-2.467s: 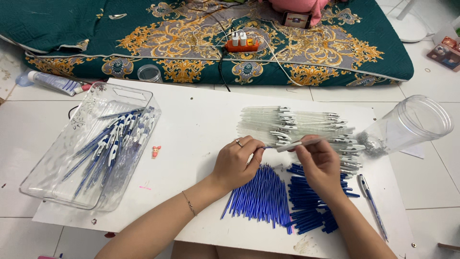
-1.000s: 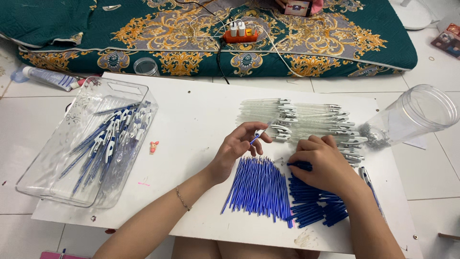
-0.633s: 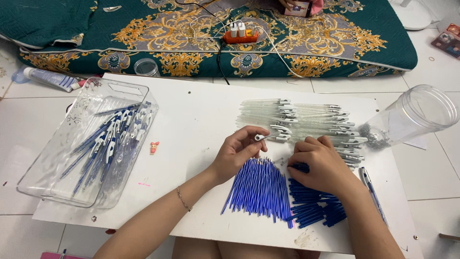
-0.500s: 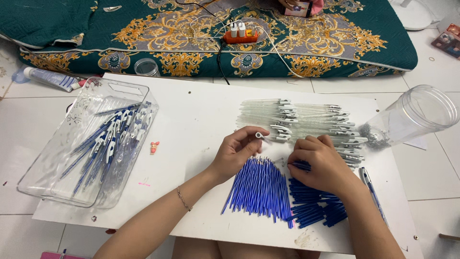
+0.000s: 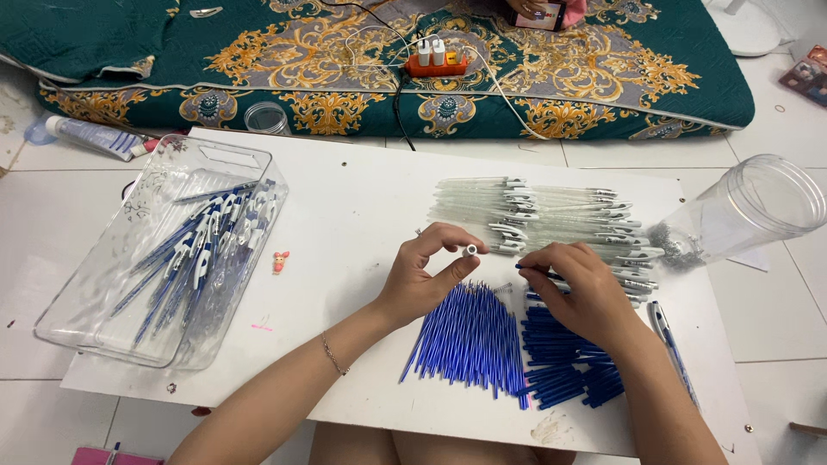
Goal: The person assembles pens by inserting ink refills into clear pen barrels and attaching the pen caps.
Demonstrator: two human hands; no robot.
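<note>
My left hand (image 5: 424, 277) pinches a clear pen barrel (image 5: 471, 250) end-on between thumb and fingers, just above a fan of blue ink refills (image 5: 469, 338). My right hand (image 5: 579, 291) rests on a second pile of blue pen parts (image 5: 564, 372) and holds a thin blue refill (image 5: 532, 269) pointing left toward the barrel. Behind both hands lies a heap of clear empty pen barrels with white clips (image 5: 551, 215). All of this sits on a white board (image 5: 345, 232).
A clear plastic tray (image 5: 103, 284) with several finished blue pens (image 5: 202, 254) stands at the left. A clear jar (image 5: 749, 211) lies tipped at the right, small springs at its mouth. A finished pen (image 5: 668, 340) lies by my right forearm. A patterned green mat (image 5: 388, 77) borders the far edge.
My right hand dropped from the clear barrel heap onto the blue pile and took a refill. My left hand has turned its barrel so the open end faces the right hand.
</note>
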